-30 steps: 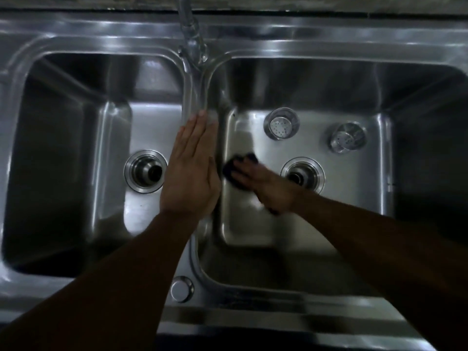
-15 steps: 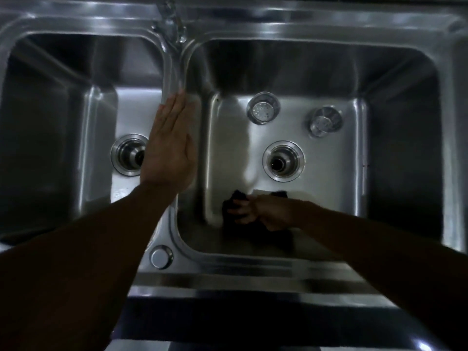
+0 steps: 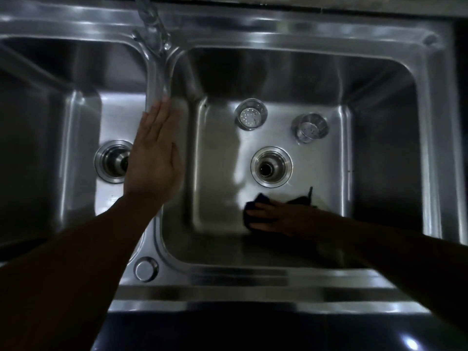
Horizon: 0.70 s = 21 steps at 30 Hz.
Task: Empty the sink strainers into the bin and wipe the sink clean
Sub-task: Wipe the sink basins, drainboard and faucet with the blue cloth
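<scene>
A steel double sink fills the view. My left hand lies flat, fingers together, on the divider between the two basins. My right hand presses a dark cloth against the floor of the right basin, just in front of its open drain. Two steel strainers stand on that basin's floor behind the drain: one to the left, the other to the right, tipped over. The left basin's drain is partly hidden by my left hand.
The tap rises from the back rim above the divider. A round steel cap sits on the front rim between the basins. A dark counter front runs below the sink.
My right hand has slid the cloth from the basin's left side toward me and then rightward, ending in front of the drain. My left hand has stayed on the divider.
</scene>
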{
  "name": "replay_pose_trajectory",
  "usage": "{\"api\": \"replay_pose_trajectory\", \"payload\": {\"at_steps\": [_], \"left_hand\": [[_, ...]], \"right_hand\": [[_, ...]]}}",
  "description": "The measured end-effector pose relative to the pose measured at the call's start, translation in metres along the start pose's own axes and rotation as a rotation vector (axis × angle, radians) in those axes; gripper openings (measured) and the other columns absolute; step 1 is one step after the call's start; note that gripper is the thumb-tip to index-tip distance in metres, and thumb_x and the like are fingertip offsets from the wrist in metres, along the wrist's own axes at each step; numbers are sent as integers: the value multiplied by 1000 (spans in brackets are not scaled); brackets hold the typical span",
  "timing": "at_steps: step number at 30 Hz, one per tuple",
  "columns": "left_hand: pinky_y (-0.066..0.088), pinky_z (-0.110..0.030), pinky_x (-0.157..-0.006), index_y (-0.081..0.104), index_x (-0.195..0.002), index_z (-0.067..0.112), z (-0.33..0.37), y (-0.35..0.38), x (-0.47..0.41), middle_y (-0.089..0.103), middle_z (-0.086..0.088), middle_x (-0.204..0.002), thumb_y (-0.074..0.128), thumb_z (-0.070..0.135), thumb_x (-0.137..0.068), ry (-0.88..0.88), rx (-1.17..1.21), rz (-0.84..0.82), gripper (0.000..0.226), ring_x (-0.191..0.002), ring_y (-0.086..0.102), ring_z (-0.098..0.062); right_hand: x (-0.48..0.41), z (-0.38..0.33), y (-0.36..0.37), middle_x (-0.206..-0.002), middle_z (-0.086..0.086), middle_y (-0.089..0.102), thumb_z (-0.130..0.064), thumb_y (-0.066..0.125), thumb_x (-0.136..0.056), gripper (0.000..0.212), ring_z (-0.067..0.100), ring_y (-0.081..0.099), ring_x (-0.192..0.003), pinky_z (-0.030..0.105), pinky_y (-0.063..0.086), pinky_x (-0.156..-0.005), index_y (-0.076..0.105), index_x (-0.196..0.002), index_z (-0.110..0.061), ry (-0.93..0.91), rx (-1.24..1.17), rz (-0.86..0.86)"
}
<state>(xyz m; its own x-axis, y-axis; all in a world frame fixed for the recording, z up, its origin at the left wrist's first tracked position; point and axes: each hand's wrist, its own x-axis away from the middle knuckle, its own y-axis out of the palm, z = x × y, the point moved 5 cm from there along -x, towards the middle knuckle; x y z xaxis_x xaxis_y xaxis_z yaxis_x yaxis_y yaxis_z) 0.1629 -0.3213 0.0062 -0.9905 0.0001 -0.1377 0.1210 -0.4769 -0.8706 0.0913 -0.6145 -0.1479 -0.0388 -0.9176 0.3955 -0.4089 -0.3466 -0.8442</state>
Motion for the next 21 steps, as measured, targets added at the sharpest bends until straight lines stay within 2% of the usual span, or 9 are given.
{"api": "replay_pose_trajectory", "payload": {"at_steps": [1, 3, 5, 7, 10, 14, 17, 21], "left_hand": [[18, -47, -127, 37, -152, 4, -2, 2, 0, 30, -15, -163, 38, 2, -101, -7, 7, -6, 52, -155, 21, -26], [17, -47, -127, 40, -151, 3, -3, 5, 1, 31, -16, -163, 40, 0, -98, -9, 8, -26, 53, -155, 21, -27], [17, -47, -127, 40, -151, 3, -3, 5, 1, 31, -16, -163, 40, 0, -97, -3, -8, -34, 54, -155, 21, -27], [16, -48, -127, 38, -152, 4, -9, 6, 1, 29, -14, -164, 40, 0, -98, -9, -21, -52, 54, -156, 18, -25], [17, -49, -127, 36, -153, 5, -9, 8, 2, 27, -14, -164, 39, 4, -98, 3, -37, -67, 55, -156, 16, -25], [17, -48, -127, 41, -149, 0, -6, 7, 1, 31, -19, -161, 36, 6, -97, 23, -45, -32, 53, -154, 22, -31], [16, -48, -127, 42, -148, -1, -7, 8, 1, 32, -21, -161, 36, 4, -94, 47, -59, -19, 55, -153, 23, -33], [15, -47, -128, 39, -150, -1, -9, 10, 2, 30, -21, -162, 34, 7, -94, 66, -90, -16, 57, -154, 22, -33]], "right_hand": [[-25, -7, -8, -166, 6, 17, -42, 27, -105, 54, 26, 13, -154, 47, 16, -124, 32, -155, -25, 22, 30, 50], [-78, -6, -28, -166, 7, 15, -31, 42, -95, 63, 27, 15, -154, 50, 20, -121, 26, -157, -28, 188, -63, 154], [-117, 6, -60, -167, 10, 8, -27, 44, -90, 75, 28, 8, -155, 49, 15, -122, 16, -159, -28, 329, -86, 213], [-129, 29, -80, -168, 8, -3, -20, 40, -94, 75, 27, -2, -155, 46, 8, -124, 6, -160, -27, 485, -160, 279], [-121, 42, -84, -167, 7, -9, -10, 31, -103, 66, 28, -6, -155, 42, 5, -125, 2, -160, -25, 572, -150, 245], [-60, 37, -63, -166, 9, -14, -2, 48, -96, 84, 31, -8, -154, 41, 3, -126, -3, -160, -22, 667, -104, 141], [2, 30, -35, -166, 13, -14, -6, 36, -102, 70, 34, -9, -154, 39, -1, -126, -1, -159, -19, 815, -182, 42], [52, 24, -7, -163, 21, -19, -7, 37, -101, 72, 43, -11, -151, 47, 7, -125, -7, -158, -12, 1117, -272, -99]]}}
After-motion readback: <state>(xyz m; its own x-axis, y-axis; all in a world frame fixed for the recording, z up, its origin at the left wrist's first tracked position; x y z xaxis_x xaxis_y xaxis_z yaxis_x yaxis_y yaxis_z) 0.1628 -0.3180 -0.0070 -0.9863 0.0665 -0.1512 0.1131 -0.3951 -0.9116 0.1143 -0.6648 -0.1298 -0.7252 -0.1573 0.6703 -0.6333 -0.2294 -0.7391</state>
